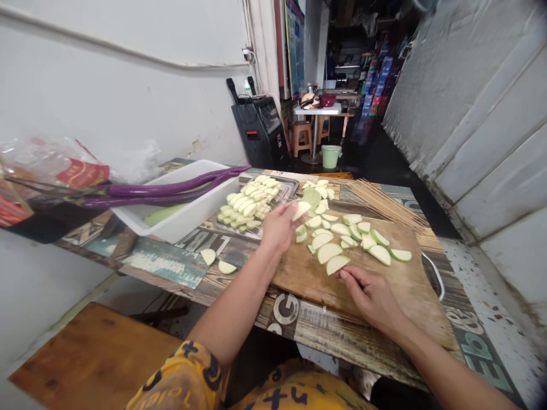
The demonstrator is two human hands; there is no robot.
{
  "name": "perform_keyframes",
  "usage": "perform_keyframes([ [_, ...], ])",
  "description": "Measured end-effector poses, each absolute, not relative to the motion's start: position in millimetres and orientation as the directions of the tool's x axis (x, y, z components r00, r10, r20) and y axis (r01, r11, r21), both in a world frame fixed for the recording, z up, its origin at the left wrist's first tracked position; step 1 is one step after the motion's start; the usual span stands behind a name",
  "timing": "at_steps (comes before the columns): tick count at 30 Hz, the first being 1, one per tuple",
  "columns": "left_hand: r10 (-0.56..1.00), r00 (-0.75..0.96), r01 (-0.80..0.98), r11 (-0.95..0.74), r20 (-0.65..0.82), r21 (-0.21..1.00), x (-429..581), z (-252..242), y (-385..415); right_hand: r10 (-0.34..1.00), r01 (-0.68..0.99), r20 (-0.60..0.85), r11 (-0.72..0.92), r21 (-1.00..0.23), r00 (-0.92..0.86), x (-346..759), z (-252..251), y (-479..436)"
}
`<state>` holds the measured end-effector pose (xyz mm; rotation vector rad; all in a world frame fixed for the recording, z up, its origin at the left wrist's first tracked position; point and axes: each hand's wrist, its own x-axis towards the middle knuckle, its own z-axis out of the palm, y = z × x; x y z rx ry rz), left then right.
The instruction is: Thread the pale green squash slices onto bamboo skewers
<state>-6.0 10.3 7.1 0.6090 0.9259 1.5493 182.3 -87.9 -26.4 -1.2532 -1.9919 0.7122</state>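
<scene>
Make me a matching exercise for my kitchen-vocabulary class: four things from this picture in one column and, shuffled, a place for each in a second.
Things:
1. long purple eggplants
2. bamboo skewers
3. metal tray of slices
4. green bucket

Places:
A. on the floor beyond the table
B. lying across the white tub
C. between the white tub and the cutting board
D. at the far right edge of the cutting board

Pairs: 1-B, 2-D, 3-C, 4-A
</scene>
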Motion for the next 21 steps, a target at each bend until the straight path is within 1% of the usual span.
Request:
perform_keyframes([
  [6, 0.988, -0.112, -0.562, 0.026, -0.107, 0.827, -2.9, 3.3, 8.3, 0.921, 0.559, 0.236, 0.377, -0.739, -0.309, 181.2, -28.1, -88.1],
  [8, 0.990, -0.082, -0.590, 0.048, -0.119, 0.806, -2.9, 2.2, 8.3, 0.919, 0.555, 0.248, 0.384, -0.738, -0.307, 180.5, -28.0, -88.0],
  [10, 0.985, -0.015, -0.657, 0.118, -0.170, 0.745, -3.3, 2.1, 8.7, 0.917, 0.548, 0.260, 0.390, -0.740, -0.301, 179.8, -27.0, -87.8],
  [12, 0.969, 0.081, -0.722, 0.218, -0.234, 0.657, -3.4, 2.4, 8.9, 0.917, 0.541, 0.271, 0.392, -0.744, -0.292, 179.5, -25.5, -87.7],
  [14, 0.956, 0.147, -0.747, 0.276, -0.255, 0.605, -2.8, 2.4, 8.7, 0.917, 0.533, 0.280, 0.394, -0.748, -0.285, 179.4, -24.4, -87.5],
  [16, 0.963, 0.152, -0.744, 0.260, -0.222, 0.615, -1.5, 1.9, 7.9, 0.915, 0.526, 0.287, 0.398, -0.751, -0.282, 179.2, -24.3, -87.2],
  [19, 0.980, 0.096, -0.736, 0.186, -0.172, 0.651, 0.4, 0.9, 6.5, 0.915, 0.526, 0.283, 0.398, -0.752, -0.287, 178.2, -25.0, -86.9],
  [21, 0.984, 0.059, -0.737, 0.158, -0.170, 0.658, 0.9, 0.6, 6.2, 0.916, 0.527, 0.276, 0.395, -0.752, -0.291, 177.6, -25.3, -87.1],
])
